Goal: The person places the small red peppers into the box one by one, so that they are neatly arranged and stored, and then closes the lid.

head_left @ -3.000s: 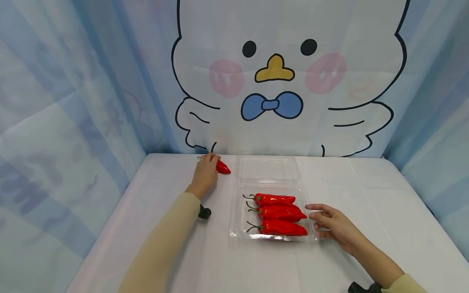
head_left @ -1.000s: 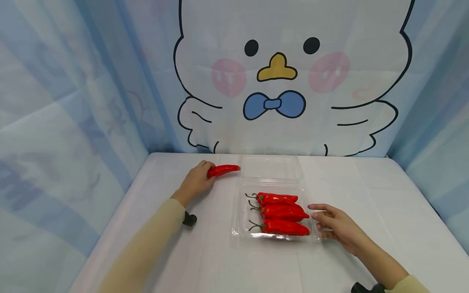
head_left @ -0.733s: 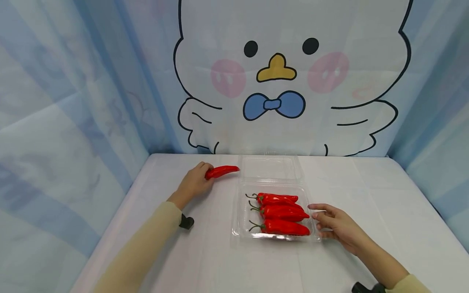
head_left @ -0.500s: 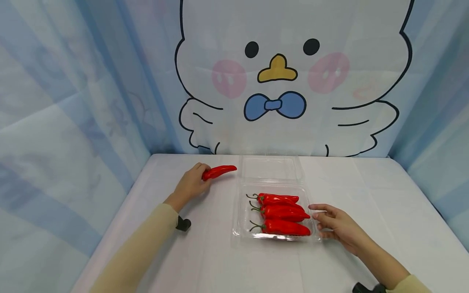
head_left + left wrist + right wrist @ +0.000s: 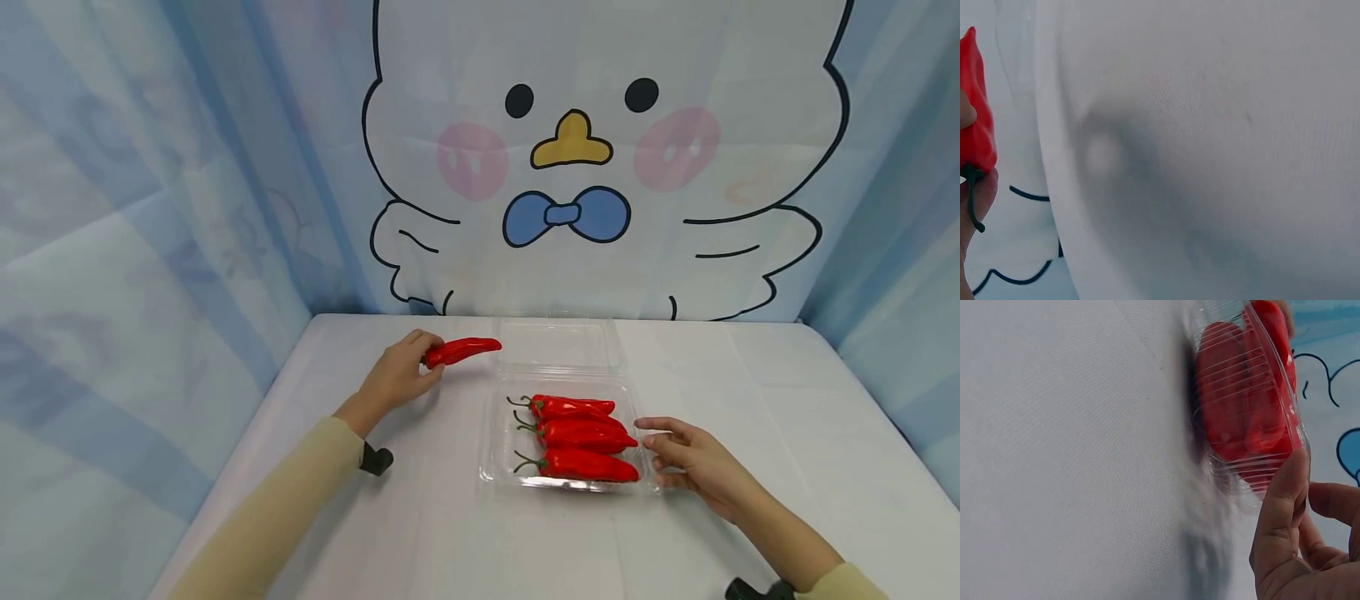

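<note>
In the head view my left hand [image 5: 397,375] grips a red chili pepper [image 5: 467,349] by its stem end, its tip pointing right. The left wrist view shows the pepper's green stem [image 5: 972,194] beside my fingers. A clear plastic clamshell box [image 5: 498,462] stands lid-back on the table, holding several red chili peppers [image 5: 588,464] side by side, stems left. At the box's right edge, my right hand [image 5: 701,467] holds the rim, seemingly between thumb and fingers. The right wrist view shows a finger [image 5: 1280,509] against the box wall.
A white cloth covers the table [image 5: 555,550]. The box's open lid [image 5: 557,343] lies toward the back edge. Behind stands a curtain with a printed cartoon bird [image 5: 585,50], and blue-white curtains [image 5: 135,275] hang at the sides.
My left hand has lifted the pepper from the back left of the table and shifted its grip; the pepper's tip now reaches toward the box's lid. My right hand stays at the box's edge.
</note>
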`<state>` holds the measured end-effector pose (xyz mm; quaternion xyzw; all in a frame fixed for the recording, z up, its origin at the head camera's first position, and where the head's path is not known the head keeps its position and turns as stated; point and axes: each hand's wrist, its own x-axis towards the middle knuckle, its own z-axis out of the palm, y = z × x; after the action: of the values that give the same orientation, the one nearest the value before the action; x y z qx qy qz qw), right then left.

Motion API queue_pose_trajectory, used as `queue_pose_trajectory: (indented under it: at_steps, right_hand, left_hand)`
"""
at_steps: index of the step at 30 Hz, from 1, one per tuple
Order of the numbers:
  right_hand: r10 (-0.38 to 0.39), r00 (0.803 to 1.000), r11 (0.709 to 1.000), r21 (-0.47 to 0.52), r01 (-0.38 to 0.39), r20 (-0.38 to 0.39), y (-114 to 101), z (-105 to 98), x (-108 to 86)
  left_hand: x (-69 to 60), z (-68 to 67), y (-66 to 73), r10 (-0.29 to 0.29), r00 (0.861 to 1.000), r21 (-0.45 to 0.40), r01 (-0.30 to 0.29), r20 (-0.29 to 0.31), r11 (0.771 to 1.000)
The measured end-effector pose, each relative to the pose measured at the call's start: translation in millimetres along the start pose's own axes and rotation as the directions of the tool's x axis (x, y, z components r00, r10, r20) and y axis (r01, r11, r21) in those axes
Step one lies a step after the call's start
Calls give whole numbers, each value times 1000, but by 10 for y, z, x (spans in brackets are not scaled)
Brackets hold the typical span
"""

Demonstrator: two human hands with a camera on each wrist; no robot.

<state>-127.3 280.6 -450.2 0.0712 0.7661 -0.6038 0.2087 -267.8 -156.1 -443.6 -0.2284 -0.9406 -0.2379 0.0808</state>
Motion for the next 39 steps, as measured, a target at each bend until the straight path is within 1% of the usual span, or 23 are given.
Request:
queue_pose_trajectory:
  at_steps: [4,8,14,19,28,33,39]
  right_hand:
    - [-3,1000,1000,-3,3,-1,1,-8,-6]
    - [1,1000,1000,-4,-1,-5,2,-6,-4]
    - [8,1000,1000,-4,-8,-12,1,1,3]
    - [13,1000,1000,-3,-14,-16,3,-2,6]
    - [10,1000,1000,0,-10,-11,-1,-5,0]
    - [10,1000,1000,0,-10,-13,6,-6,-2]
    - [11,1000,1000,6,-11,-7,5,-10,4]
  left_hand:
    - [15,20,96,33,999,-22,-33,-6,999]
    - [27,54,161,58,998,-22,-58,-17,998]
    - [37,91,240,78,997,-29,-78,-13,997]
    - [35,104,302,83,997,-45,-83,4,996]
    - [56,127,437,127,991,-85,-123,43,989]
    - [71,152,508,127,990,-90,-121,67,989]
    - [73,158,582,159,985,-109,-151,72,982]
